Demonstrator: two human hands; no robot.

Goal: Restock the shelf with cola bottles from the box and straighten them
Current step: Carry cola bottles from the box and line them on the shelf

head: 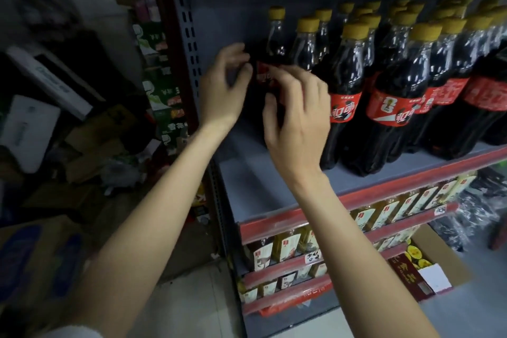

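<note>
A cola bottle point(275, 44) with a yellow cap and red label stands upright at the back left of the grey shelf point(255, 189), apart from the others. My left hand point(223, 88) has its curled fingers and thumb against the bottle's left side at the label. My right hand point(297, 115) wraps the bottle from the front right, fingers over the label and thumb below it. The bottle's lower half is hidden behind my hands. To the right, several more cola bottles point(347, 90) stand in crowded rows, some leaning.
The perforated shelf upright point(183, 35) stands just left of my left hand. Lower shelves hold small labelled bottles point(288, 250). A cardboard box with blue print point(35, 263) sits at lower left, another open box point(436, 266) on the floor at right. Clutter of cartons fills the left.
</note>
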